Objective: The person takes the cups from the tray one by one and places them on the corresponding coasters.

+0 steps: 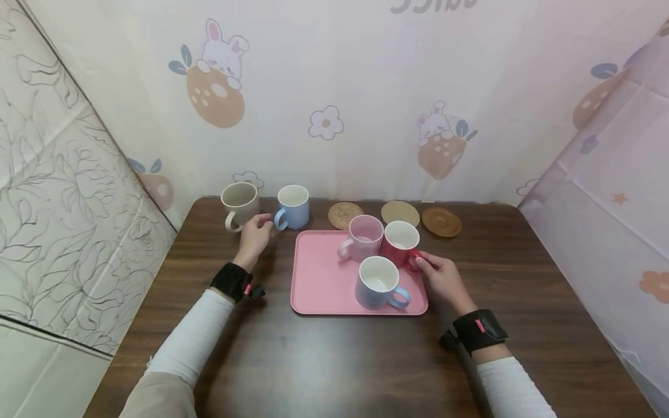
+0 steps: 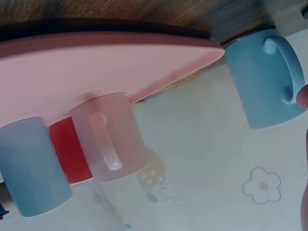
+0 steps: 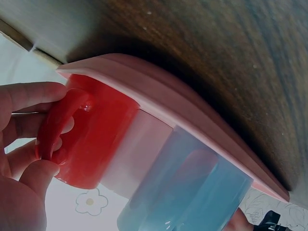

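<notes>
I read this as a staged home-style booth: dark wood-grain table (image 1: 334, 360), cartoon bunny-print cloth backdrop (image 1: 334, 87) on far and right sides, floral-sketch sheet (image 1: 57, 220) hung at left.

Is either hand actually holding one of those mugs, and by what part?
The right hand grips the red mug by its handle. The left hand holds nothing, beside the blue mug.

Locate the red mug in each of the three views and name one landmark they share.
Head view: the red mug stands at the pink tray's back right, the right hand at its handle.
Left wrist view: a red sliver between the pale pink mug and a blue mug.
Right wrist view: left of centre, handle pinched by fingers.
Shared landmark: the pink tray.
</notes>
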A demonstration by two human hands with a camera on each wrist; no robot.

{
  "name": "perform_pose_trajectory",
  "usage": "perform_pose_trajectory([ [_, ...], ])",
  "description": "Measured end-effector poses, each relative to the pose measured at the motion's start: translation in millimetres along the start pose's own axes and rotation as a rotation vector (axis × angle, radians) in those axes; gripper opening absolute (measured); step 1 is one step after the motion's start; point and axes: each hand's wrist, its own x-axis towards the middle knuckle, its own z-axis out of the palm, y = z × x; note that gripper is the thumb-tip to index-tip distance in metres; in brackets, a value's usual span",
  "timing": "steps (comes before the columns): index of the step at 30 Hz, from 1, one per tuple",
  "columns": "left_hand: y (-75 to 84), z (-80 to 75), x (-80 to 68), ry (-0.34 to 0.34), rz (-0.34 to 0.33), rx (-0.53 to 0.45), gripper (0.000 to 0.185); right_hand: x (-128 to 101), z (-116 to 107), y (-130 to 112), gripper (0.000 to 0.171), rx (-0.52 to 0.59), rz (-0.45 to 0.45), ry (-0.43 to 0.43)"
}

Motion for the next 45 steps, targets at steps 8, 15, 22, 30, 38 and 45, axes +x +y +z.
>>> perform_pose_trajectory([
  [8, 10.7, 8.9, -15.6, -0.082, -0.011, -0.015, 0.039, 1.0, -0.7, 0.7, 0.053, -0.003, -0.001, 0.0],
  [15, 22.5, 27.7, -29.0, -0.156, 0.017, -0.06, 0.041, -0.6, 0.1, -1.1, 0.048, 0.005, -0.018, 0.017],
  [22, 26.3, 48.9, -36.6, -0.191, 0.046, -0.009, 0.04, -1.4, 1.5, -0.7, 0.052, -0.005, -0.035, 0.017],
  [30, 31.3, 76.9, -48.2, -0.224, 0.081, 0.011, 0.039, -0.7, -0.1, 0.9, 0.049, -0.005, -0.047, 0.019],
  [38, 33.3, 109.9, -53.4, -0.329, 0.127, 0.04, 0.042, -1.3, -0.5, 3.0, 0.049, 0.01, -0.039, 0.017],
  [45, 33.0, 124.3, -54.4, -0.354, 0.14, 0.065, 0.047, 0.5, -0.5, 4.2, 0.05, 0.017, -0.057, 0.019],
])
